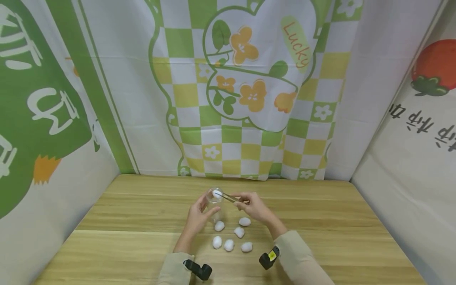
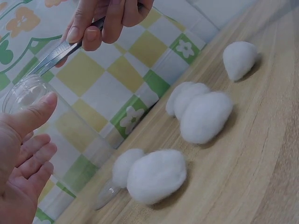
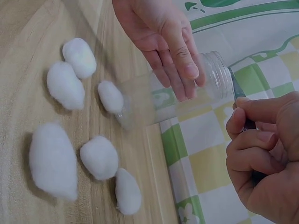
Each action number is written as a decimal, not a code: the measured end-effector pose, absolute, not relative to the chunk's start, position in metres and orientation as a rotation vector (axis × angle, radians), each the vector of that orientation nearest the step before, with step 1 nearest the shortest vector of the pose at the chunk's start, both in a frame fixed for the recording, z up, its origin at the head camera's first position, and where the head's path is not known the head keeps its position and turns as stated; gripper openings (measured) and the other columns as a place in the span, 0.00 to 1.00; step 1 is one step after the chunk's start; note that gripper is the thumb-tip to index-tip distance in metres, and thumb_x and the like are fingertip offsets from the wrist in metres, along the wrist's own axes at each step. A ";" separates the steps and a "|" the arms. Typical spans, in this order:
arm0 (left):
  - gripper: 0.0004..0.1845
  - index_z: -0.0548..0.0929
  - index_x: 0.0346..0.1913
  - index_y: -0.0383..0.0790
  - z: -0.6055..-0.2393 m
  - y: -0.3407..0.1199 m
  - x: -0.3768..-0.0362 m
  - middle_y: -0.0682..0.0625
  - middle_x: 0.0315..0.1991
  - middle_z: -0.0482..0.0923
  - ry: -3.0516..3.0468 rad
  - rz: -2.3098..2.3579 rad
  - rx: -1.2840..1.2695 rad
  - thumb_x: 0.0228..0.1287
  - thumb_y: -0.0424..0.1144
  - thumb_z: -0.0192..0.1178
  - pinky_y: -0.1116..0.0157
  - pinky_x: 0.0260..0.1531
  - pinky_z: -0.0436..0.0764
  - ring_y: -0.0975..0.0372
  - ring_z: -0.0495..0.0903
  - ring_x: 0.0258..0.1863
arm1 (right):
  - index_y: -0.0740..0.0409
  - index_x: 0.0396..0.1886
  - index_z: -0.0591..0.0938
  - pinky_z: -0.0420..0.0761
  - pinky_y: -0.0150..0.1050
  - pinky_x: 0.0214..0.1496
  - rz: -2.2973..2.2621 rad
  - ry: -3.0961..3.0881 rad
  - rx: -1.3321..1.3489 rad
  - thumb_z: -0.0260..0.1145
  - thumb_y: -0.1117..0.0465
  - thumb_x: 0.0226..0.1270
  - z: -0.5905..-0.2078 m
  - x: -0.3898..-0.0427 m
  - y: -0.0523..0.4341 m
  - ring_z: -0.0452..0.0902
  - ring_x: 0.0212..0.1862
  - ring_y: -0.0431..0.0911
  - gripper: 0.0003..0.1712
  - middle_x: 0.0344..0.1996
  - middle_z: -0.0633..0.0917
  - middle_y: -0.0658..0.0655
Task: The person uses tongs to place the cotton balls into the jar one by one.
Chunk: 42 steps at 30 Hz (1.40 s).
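Note:
My left hand [image 1: 201, 210] grips a clear glass jar [image 1: 214, 206] standing upright on the wooden table, thumb on one side and fingers on the other. My right hand [image 1: 240, 200] pinches metal tweezers [image 1: 228, 197], whose tips hold a white cotton ball [image 1: 217, 194] at the jar's mouth. Several loose cotton balls [image 1: 239, 232] lie on the table just in front of both hands. The left wrist view shows the jar [image 2: 27, 93], the tweezers [image 2: 56, 55] and cotton balls [image 2: 156, 175]. In the right wrist view the jar [image 3: 154, 100] looks empty below its rim.
The light wooden table [image 1: 338, 221] is walled in by printed cloth [image 1: 246, 91] at the back and on both sides. Black wrist cameras [image 1: 268, 257] sit on both sleeves near the front edge.

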<state>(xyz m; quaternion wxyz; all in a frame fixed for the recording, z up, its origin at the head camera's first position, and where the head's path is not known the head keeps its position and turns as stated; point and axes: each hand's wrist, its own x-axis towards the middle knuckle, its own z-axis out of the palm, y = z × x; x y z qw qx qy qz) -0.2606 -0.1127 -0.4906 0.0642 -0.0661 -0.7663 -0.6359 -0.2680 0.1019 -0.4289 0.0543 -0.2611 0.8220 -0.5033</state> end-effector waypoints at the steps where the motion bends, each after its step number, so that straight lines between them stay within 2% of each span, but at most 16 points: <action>1: 0.41 0.64 0.70 0.32 -0.491 -0.113 -0.261 0.35 0.70 0.65 -2.314 -1.919 -0.202 0.55 0.38 0.70 0.51 0.73 0.64 0.44 0.65 0.70 | 0.72 0.57 0.77 0.75 0.23 0.27 -1.525 2.498 -0.785 0.60 0.69 0.67 -0.429 -0.268 0.102 0.72 0.26 0.35 0.19 0.23 0.80 0.67; 4: 0.40 0.64 0.70 0.32 -0.490 -0.112 -0.260 0.35 0.69 0.65 -2.306 -1.921 -0.205 0.55 0.38 0.69 0.52 0.73 0.64 0.44 0.65 0.70 | 0.70 0.58 0.77 0.69 0.23 0.22 -1.527 2.477 -0.740 0.60 0.69 0.68 -0.428 -0.267 0.102 0.72 0.26 0.37 0.20 0.23 0.80 0.66; 8: 0.40 0.64 0.69 0.32 -0.490 -0.112 -0.260 0.35 0.69 0.66 -2.300 -1.916 -0.211 0.55 0.37 0.69 0.50 0.73 0.64 0.43 0.66 0.70 | 0.67 0.59 0.76 0.63 0.21 0.18 -1.519 2.446 -0.691 0.60 0.68 0.68 -0.427 -0.266 0.102 0.67 0.23 0.37 0.20 0.27 0.81 0.71; 13: 0.39 0.64 0.69 0.31 -0.490 -0.112 -0.260 0.34 0.69 0.66 -2.303 -1.900 -0.221 0.56 0.37 0.69 0.48 0.73 0.65 0.42 0.66 0.69 | 0.63 0.60 0.77 0.64 0.22 0.19 -1.491 2.424 -0.676 0.60 0.67 0.68 -0.423 -0.263 0.104 0.64 0.22 0.37 0.21 0.29 0.81 0.72; 23: 0.39 0.65 0.70 0.35 -0.489 -0.112 -0.258 0.39 0.68 0.69 -2.303 -1.914 -0.229 0.56 0.37 0.68 0.52 0.75 0.62 0.46 0.64 0.71 | 0.63 0.60 0.77 0.62 0.22 0.16 -1.469 2.449 -0.720 0.59 0.66 0.69 -0.424 -0.259 0.115 0.59 0.16 0.35 0.20 0.29 0.82 0.72; 30: 0.38 0.65 0.69 0.34 -0.489 -0.112 -0.258 0.38 0.67 0.70 -2.304 -1.925 -0.213 0.56 0.37 0.68 0.52 0.74 0.63 0.46 0.65 0.71 | 0.63 0.61 0.76 0.62 0.21 0.16 -1.500 2.418 -0.693 0.59 0.65 0.70 -0.427 -0.258 0.123 0.59 0.15 0.33 0.21 0.28 0.80 0.68; 35: 0.39 0.64 0.70 0.34 -0.490 -0.112 -0.258 0.38 0.68 0.68 -2.311 -1.920 -0.208 0.56 0.37 0.69 0.52 0.74 0.63 0.45 0.65 0.71 | 0.64 0.61 0.76 0.62 0.21 0.17 -1.520 2.404 -0.684 0.59 0.66 0.69 -0.429 -0.257 0.129 0.59 0.16 0.32 0.21 0.32 0.81 0.76; 42: 0.38 0.65 0.69 0.34 -0.490 -0.112 -0.258 0.40 0.68 0.69 -2.304 -1.918 -0.217 0.56 0.37 0.69 0.53 0.74 0.63 0.46 0.65 0.71 | 0.66 0.61 0.75 0.64 0.20 0.19 -1.525 2.406 -0.655 0.60 0.67 0.68 -0.431 -0.255 0.136 0.63 0.19 0.32 0.22 0.35 0.81 0.79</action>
